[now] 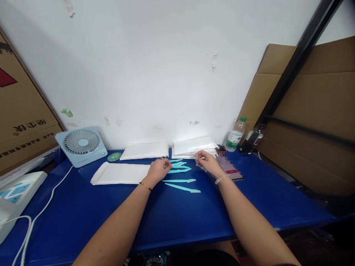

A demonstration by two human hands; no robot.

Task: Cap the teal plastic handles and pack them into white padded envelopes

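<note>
Several thin teal eyebrow razors (180, 170) lie in a loose pile at the middle of the table. Two more razors (183, 187) rest apart, nearer the front edge. My left hand (158, 170) is closed in a pinch at the handle ends of the pile, with its fingertips on a razor. To the right of the pile, my right hand (207, 163) has its fingers curled together around a small pale piece, too small to make out. A long white padded envelope (119, 173) lies flat, partly under my left hand.
Stacked white envelopes (194, 145) and another white stack (145, 150) lie along the wall. A phone (231, 168) is beside my right wrist. A water bottle (235, 136) and dark bottle (252, 140) stand back right. Left are a fan (83, 144) and a power strip (20, 199).
</note>
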